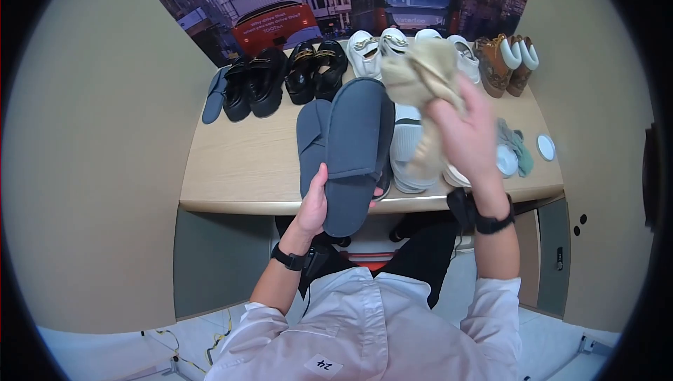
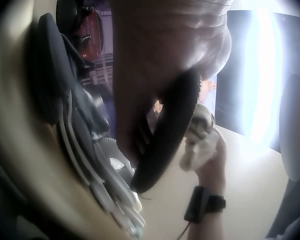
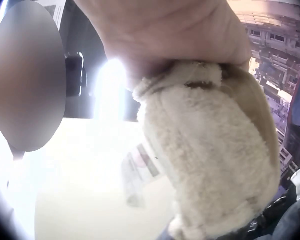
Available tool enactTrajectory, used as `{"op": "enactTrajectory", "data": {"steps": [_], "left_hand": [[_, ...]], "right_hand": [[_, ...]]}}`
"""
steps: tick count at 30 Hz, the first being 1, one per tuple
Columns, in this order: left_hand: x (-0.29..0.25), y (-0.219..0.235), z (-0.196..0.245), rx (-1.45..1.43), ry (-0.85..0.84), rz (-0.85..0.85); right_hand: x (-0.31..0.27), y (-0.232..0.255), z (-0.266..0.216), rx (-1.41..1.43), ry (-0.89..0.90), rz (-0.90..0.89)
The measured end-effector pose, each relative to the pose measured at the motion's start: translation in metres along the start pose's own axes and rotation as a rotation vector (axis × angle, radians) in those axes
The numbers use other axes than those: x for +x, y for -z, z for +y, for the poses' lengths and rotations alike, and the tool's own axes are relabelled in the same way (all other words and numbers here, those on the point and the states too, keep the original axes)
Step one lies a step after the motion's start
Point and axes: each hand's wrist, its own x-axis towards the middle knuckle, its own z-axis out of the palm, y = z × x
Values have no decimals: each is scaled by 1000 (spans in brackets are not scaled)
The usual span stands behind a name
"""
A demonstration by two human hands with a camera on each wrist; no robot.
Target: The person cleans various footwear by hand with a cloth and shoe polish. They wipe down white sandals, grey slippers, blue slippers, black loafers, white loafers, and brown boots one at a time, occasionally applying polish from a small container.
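Note:
My left hand (image 1: 313,207) grips a dark grey slipper (image 1: 354,128) near its heel end, thumb along the edge. It is tilted up, sole edge-on in the left wrist view (image 2: 167,135). Another grey slipper (image 1: 307,125) lies just left of it, and part of a further dark one shows behind its right side. Raised to the right, my right hand (image 1: 470,132) grips a bunched cream fleecy cloth (image 1: 424,76), blurred in the head view. Its fluffy pile fills much of the right wrist view, where the fingers are largely hidden.
Black shoes (image 1: 265,79), white shoes (image 1: 366,55) and brown boots (image 1: 496,65) line the table's back. Pale grey slippers (image 1: 412,150) sit at the front edge. Farther right are a green-grey cloth (image 1: 520,150) and a white round lid (image 1: 546,147). Walls flank both sides.

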Motion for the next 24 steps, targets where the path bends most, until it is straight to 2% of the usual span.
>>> {"op": "enactTrajectory", "data": {"steps": [3, 4, 5, 6, 7, 10, 11, 14, 15, 16, 17, 20, 24], "left_hand": [[0, -4, -1, 48, -1, -38], [0, -1, -1, 69, -11, -35], [1, 5, -1, 89, -24, -29], [0, 9, -1, 108, -35, -22], [1, 3, -6, 80, -138, 130], [-3, 17, -9, 162, -258, 147], [-5, 17, -3, 58, -161, 90], [-4, 8, 6, -98, -94, 109], [-6, 9, 9, -133, -65, 38], [-3, 15, 9, -113, -60, -112], [-2, 10, 10, -94, -62, -99], [2, 9, 6, -75, -37, -117], [3, 3, 7, -151, -88, -174]], "right_hand": [[7, -43, 40, -145, 245, -61], [-4, -55, 32, -220, 279, -110], [-20, -69, 34, -180, 302, -161], [-38, -76, 23, -200, 228, -196], [-54, -82, 24, -172, 239, -240], [-85, -86, 24, -139, 210, -348], [-89, -82, 24, -140, 191, -379], [-80, -50, 26, -70, 156, -437], [-71, -41, 33, -16, 197, -324], [-58, -32, 24, 3, 191, -210], [-45, -25, 27, -14, 212, -69], [-9, -26, 36, -96, 150, 73], [-34, -56, 50, -193, 227, -162]]}}
